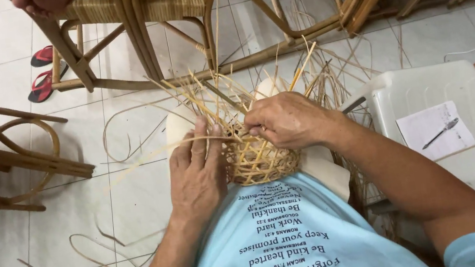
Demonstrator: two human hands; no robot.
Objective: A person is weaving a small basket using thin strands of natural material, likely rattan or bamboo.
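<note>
A: Where is the basket (pixel 262 159)?

B: In the middle of the frame, resting against the person's light blue shirt (pixel 300 235), its open weave half done and loose strips (pixel 209 103) fanning up from the rim toward the top of the frame.

A: And the hands?

B: The left hand (pixel 197 172) lies flat against the basket's left side, fingers straight and close together, with one long strip crossing under the fingertips. The right hand (pixel 285 122) sits just above the rim, its fingers curled in and pinching a strip at the weave.

A: What could go wrong?

B: Likely the pinched strip kinks or snaps if bent too sharply. The long strip trailing toward the left of the frame may spring free if the left hand eases off, loosening the rows. The upright ends could also poke the fingers.

A: Anything nearby?

B: A white plastic chair (pixel 427 90) at right holds paper (pixel 429 126) and a pen (pixel 440 133); a cane chair frame (pixel 131 19) stands at the top, red sandals (pixel 41 72) in the upper left.
</note>
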